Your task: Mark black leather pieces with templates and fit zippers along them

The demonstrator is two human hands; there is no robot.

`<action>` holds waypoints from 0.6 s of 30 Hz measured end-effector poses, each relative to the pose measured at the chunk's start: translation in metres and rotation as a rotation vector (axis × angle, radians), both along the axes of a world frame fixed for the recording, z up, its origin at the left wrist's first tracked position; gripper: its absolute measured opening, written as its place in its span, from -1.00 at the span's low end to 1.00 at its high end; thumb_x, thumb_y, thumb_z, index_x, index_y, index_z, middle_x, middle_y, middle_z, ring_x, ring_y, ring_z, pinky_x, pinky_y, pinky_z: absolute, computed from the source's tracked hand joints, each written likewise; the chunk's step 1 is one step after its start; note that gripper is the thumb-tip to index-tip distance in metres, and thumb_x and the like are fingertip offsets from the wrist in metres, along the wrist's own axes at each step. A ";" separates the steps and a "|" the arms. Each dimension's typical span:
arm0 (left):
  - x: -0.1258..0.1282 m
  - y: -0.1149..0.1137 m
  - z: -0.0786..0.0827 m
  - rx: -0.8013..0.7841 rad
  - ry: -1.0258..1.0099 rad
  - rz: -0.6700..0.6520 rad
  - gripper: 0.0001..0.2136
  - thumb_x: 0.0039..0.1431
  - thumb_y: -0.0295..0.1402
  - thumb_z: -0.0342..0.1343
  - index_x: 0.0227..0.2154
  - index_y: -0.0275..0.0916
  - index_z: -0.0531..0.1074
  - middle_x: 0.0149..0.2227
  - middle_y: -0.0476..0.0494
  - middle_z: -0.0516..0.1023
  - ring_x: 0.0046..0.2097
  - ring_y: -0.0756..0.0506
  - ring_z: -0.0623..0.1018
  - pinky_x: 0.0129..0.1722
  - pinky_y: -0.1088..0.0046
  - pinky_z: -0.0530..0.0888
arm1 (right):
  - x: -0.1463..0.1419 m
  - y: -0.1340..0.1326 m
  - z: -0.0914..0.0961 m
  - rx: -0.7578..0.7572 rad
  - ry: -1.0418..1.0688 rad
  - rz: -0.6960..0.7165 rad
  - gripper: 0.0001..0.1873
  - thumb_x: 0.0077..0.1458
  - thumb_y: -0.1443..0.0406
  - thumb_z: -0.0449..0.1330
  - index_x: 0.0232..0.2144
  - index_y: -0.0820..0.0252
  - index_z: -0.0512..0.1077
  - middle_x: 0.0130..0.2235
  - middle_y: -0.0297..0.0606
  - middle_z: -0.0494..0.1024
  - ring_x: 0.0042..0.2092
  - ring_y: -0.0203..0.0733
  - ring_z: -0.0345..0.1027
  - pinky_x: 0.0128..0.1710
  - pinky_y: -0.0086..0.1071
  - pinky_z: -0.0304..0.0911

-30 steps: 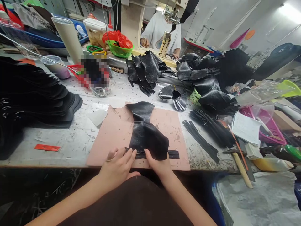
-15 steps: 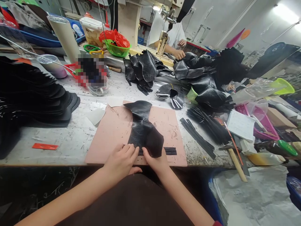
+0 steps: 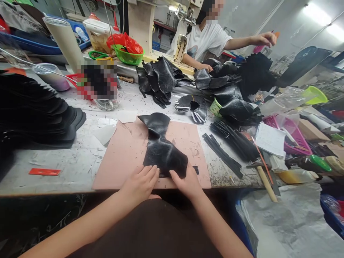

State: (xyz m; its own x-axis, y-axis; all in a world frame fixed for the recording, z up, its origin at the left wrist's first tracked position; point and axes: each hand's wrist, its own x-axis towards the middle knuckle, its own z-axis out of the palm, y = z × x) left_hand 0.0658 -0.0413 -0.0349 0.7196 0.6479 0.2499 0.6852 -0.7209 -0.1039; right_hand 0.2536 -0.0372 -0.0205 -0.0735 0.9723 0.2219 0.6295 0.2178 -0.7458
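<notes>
A shiny black leather piece (image 3: 163, 148), narrow at its waist with a seam across it, lies on a pink board (image 3: 115, 157) at the table's front edge. My left hand (image 3: 141, 181) rests on its lower left edge, fingers stretched out flat, with the thumb low by the board's rim. At the lower right corner my right hand (image 3: 189, 182) grips the leather, its thumb on top and its other fingers hidden under or behind it. A short end of black strip (image 3: 196, 170) shows just right of that hand; the rest is covered.
Stacked black pieces (image 3: 40, 111) stand at left, near a red strip (image 3: 44, 172). Black strips (image 3: 233, 141), a notebook (image 3: 269, 139) and a hammer (image 3: 266, 182) lie at right. Behind are leather pieces (image 3: 161, 79) and a sewing machine (image 3: 181, 46), where a co-worker (image 3: 206, 39) stretches an arm out.
My right hand has moved slightly right with the leather's lower corner, which covers more of the black strip. The co-worker has leaned into view and reached an arm to the right.
</notes>
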 end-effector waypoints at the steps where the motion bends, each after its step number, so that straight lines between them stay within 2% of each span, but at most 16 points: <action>1: 0.000 0.000 -0.001 0.007 -0.007 0.001 -0.33 -0.16 0.12 0.08 -0.11 -0.34 0.41 -0.09 -0.24 0.50 -0.12 -0.17 0.43 -0.12 0.34 0.21 | 0.003 0.001 0.001 -0.023 0.000 0.019 -0.56 -0.08 0.32 0.11 -0.06 0.21 0.30 -0.12 -0.10 0.45 -0.07 -0.04 0.32 -0.06 -0.18 0.26; 6: 0.001 0.001 -0.002 0.037 -0.024 0.016 -0.40 -0.09 0.12 0.02 -0.13 -0.27 0.43 -0.11 -0.22 0.51 -0.17 -0.17 0.45 -0.17 0.31 0.23 | 0.010 0.008 0.002 -0.130 0.020 0.074 -0.62 -0.04 0.29 0.12 -0.11 0.22 0.34 -0.14 -0.14 0.49 -0.10 -0.06 0.35 -0.09 -0.21 0.27; 13: 0.002 0.004 -0.001 0.022 0.000 -0.026 -0.49 0.00 0.03 0.02 -0.13 -0.27 0.43 -0.12 -0.21 0.52 -0.14 -0.17 0.45 -0.22 0.34 0.26 | 0.013 0.024 0.005 -0.233 -0.060 0.027 -0.75 -0.05 0.32 0.13 -0.25 0.23 0.40 -0.25 -0.17 0.52 -0.20 -0.07 0.39 -0.20 -0.22 0.29; 18: 0.003 0.004 -0.002 -0.037 0.015 0.001 -0.51 0.00 0.04 0.01 -0.11 -0.21 0.42 -0.13 -0.21 0.52 -0.15 -0.17 0.45 -0.19 0.31 0.24 | 0.015 0.029 0.005 -0.239 -0.084 0.058 -0.70 -0.06 0.33 0.14 -0.19 0.23 0.37 -0.21 -0.14 0.51 -0.17 -0.07 0.38 -0.16 -0.21 0.27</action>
